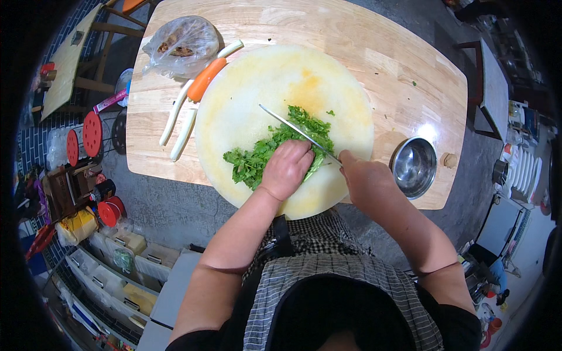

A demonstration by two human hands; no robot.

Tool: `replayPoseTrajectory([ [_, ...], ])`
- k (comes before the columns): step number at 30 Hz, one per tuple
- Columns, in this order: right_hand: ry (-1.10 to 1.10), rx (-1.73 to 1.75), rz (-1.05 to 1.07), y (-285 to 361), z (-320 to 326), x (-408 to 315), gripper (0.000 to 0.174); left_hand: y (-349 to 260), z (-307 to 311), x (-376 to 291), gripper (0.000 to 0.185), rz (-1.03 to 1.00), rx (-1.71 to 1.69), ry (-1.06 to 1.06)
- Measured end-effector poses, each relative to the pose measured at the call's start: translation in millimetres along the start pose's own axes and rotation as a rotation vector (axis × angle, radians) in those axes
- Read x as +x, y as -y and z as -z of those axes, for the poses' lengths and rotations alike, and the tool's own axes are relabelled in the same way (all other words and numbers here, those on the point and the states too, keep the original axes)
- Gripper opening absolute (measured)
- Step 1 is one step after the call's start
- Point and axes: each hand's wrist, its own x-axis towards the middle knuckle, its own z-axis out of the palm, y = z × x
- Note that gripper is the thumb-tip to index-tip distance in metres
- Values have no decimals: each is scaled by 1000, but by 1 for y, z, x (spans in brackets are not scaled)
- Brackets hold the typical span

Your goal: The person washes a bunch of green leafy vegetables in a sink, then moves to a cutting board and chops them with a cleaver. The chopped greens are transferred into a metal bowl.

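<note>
A bunch of leafy green herbs (pixel 248 164), which looks like coriander, lies on a round, yellow-stained white cutting board (pixel 246 83). My left hand (pixel 287 166) presses on the bunch with curled fingers, its stems running out to the right. In my right hand (pixel 364 173) is a kitchen knife (pixel 281 118). Its blade slants across the herbs from lower right to upper left, just beyond my left knuckles. My right fist hides the handle. Chopped leaves (pixel 309 116) lie past the blade, with a small loose bit (pixel 330 112) farther right.
Left of the board lie a carrot (pixel 206 80), pale green-white stalks (pixel 183 135) and a knotted clear plastic bag (pixel 189 44) with brown food inside. A steel bowl (pixel 414 166) and a small round wooden piece (pixel 448 160) sit near the right edge of the wooden table (pixel 408 105).
</note>
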Motion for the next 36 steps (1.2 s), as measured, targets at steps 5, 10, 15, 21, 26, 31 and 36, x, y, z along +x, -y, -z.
replayPoseTrajectory([
  [5,-148,101,-13,3,-38,21,10,-1,3,2,19,5,22,0],
  [10,-210,248,-66,-13,-34,18,13,-15,23,10,29,38,28,33],
  [15,-352,308,-24,-12,-11,0,12,-24,28,6,20,78,95,5],
  [21,-307,253,-72,2,-7,-24,14,-15,10,-5,13,108,-10,-105],
  [26,-208,82,-20,10,-10,-27,14,-13,6,-7,12,180,-52,-102],
  [31,-116,-46,-33,12,-20,-21,7,-10,4,-6,11,186,-69,-87],
  [36,-118,-7,-78,8,-47,15,13,-8,0,-7,16,147,-63,-131],
])
